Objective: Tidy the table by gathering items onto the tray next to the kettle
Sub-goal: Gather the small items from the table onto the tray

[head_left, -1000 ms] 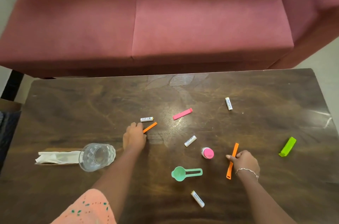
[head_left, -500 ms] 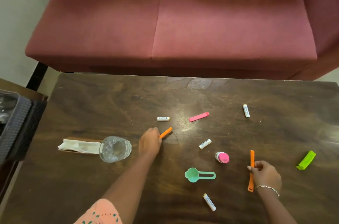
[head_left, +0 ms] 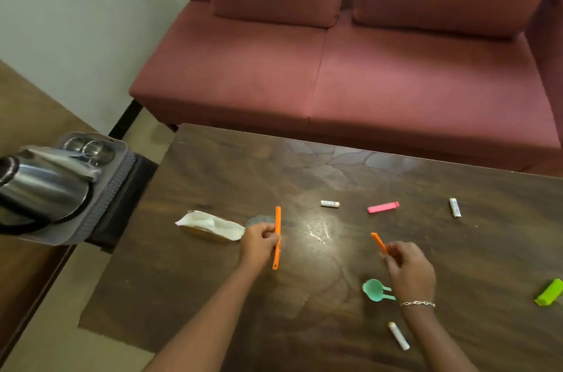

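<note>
Orange long clip (head_left: 277, 237) pinched by left grip (head_left: 259, 242) | right grip (head_left: 408, 271) pinches short clip (head_left: 378, 243), part hidden | kettle (head_left: 39, 188) cropped

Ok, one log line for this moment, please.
left hand: grips long orange clip | right hand: pinches short orange clip | tray: by kettle, left of table

Dark wooden tabletop (head_left: 213, 280) bears white paper napkin (head_left: 210, 223) at nine o'clock, pink plastic clip (head_left: 383, 207) at twelve, lime-green clip (head_left: 550, 297) at three.
</note>
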`<state>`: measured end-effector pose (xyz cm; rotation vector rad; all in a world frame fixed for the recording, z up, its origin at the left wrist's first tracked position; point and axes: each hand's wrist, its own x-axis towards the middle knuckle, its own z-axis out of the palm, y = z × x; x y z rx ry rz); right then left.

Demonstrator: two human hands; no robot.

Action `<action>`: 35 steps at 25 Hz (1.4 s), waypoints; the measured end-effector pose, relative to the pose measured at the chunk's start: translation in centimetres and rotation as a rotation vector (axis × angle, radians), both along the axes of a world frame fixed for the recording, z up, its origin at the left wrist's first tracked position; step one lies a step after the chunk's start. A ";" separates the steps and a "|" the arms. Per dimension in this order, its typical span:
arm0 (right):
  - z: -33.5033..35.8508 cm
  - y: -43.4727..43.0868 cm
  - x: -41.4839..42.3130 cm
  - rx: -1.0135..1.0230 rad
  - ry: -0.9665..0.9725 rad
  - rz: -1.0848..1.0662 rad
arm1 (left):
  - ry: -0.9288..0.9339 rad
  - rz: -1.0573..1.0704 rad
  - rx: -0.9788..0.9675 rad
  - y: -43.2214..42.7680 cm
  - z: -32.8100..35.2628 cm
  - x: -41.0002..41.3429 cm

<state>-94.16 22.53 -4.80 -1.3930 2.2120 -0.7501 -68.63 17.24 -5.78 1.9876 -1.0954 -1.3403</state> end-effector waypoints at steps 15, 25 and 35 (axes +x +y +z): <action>-2.9 -10.3 43.7 -0.128 0.134 0.779 | -0.338 0.136 -0.065 -3.2 1.3 43.7; -6.6 -19.0 64.6 -0.437 0.280 1.423 | -0.480 0.018 0.103 -6.3 -9.2 58.5; -10.9 -21.4 74.4 0.131 0.689 1.767 | -0.570 -0.020 0.098 -7.1 -13.2 58.4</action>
